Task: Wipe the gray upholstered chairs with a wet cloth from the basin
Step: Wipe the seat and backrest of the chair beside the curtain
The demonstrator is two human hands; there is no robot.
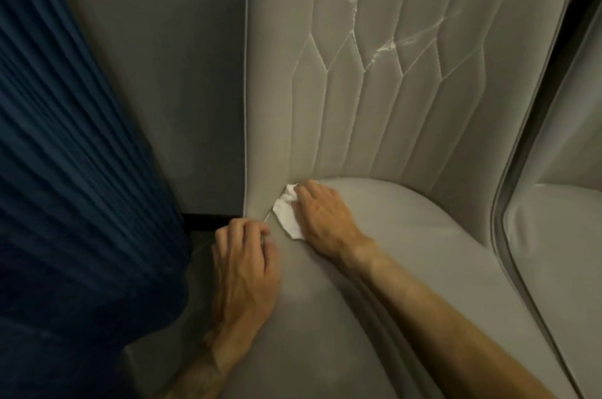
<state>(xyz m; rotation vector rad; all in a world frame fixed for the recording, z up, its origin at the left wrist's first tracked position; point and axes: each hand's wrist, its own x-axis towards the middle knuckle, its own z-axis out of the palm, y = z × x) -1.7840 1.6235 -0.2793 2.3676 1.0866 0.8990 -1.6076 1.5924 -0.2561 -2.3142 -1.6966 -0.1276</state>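
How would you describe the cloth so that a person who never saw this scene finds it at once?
Start at the gray chair with the quilted back. Follow the back down to the left end of the crease where it meets the seat. There the right hand presses a small crumpled cloth, the only white thing there.

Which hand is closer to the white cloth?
Right. The right hand presses down on the white cloth; the left hand grips the edge of the chair just beside it.
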